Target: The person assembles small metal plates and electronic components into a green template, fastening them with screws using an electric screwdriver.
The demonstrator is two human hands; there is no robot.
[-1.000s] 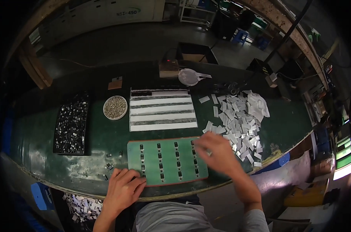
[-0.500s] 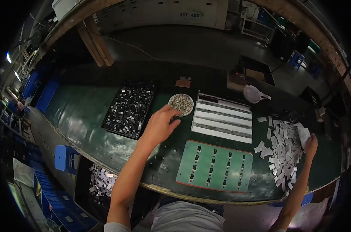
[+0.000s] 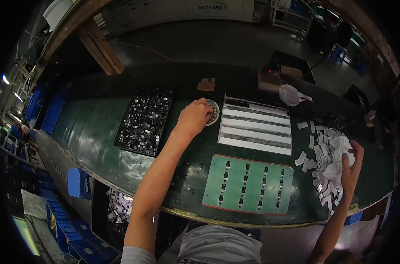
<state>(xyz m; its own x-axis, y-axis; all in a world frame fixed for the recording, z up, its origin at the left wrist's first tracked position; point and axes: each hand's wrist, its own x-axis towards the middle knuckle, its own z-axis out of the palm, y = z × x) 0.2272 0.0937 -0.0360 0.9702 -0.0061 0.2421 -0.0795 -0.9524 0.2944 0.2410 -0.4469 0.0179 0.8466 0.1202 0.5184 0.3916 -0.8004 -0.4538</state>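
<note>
My left hand (image 3: 194, 117) reaches over the rim of a round white dish (image 3: 217, 108) filled with small metal pieces. Its fingers are bent together among the pieces, and the fingertips are hidden. On the right, my right hand (image 3: 351, 163) grips a crumpled white cloth (image 3: 338, 162). The cloth lies over a heap of flat, pale grey rectangular pieces (image 3: 324, 187). Between my arms lies a green board (image 3: 231, 185) with rows of small black three-legged components standing on it.
Left of the dish stands a black tray (image 3: 143, 121) full of small black components. A panel with white and grey stripes (image 3: 254, 130) lies behind the board. Farther right are a white scoop-like thing with a handle (image 3: 290, 95) and a dark box (image 3: 292, 72). Loose components lie near the front edge.
My left hand has moved from the dish's near edge into the pieces. My right hand has brought the white cloth forward and left over the heap, where it now spreads wider.
</note>
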